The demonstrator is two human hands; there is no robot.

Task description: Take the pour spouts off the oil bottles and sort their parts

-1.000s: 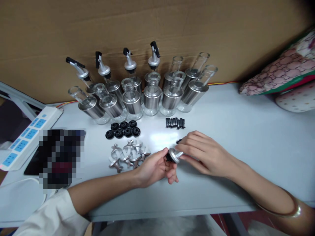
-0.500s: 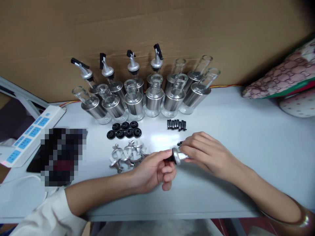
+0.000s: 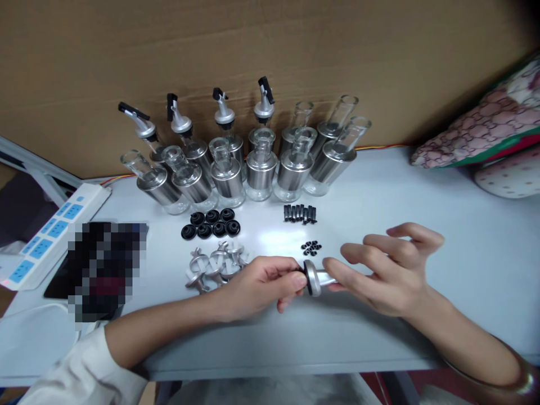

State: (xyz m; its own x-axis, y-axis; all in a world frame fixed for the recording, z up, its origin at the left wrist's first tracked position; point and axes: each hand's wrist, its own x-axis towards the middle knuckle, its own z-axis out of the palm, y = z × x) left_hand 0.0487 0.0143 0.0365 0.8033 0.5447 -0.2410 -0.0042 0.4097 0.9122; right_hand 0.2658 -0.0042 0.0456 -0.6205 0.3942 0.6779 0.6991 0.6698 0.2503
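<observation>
A silver bottle pourer (image 3: 313, 278) with a black stopper base is held between my two hands over the near part of the table. The thumb and fingers of my left hand (image 3: 270, 284) are closed on its black base. My right hand (image 3: 383, 270) pinches the spout end between thumb and index finger, its other fingers raised and curled. Just beyond lie small black plugs (image 3: 311, 247) and a row of black levers (image 3: 300, 214). Black stoppers (image 3: 212, 223) and a pile of silver pourer tops (image 3: 215, 264) lie to the left.
Two rows of glass bottles with metal sleeves (image 3: 261, 169) stand at the back, several topped with pourers (image 3: 224, 115). A power strip (image 3: 54, 230) and a dark pixelated device (image 3: 101, 270) lie at left. A patterned cloth item (image 3: 485, 124) is at right.
My left hand has turned, its thumb now nearer me on the black base. The right hand's outer fingers have lifted off, uncovering the small black plugs. The pourer has shifted slightly right and nearer me.
</observation>
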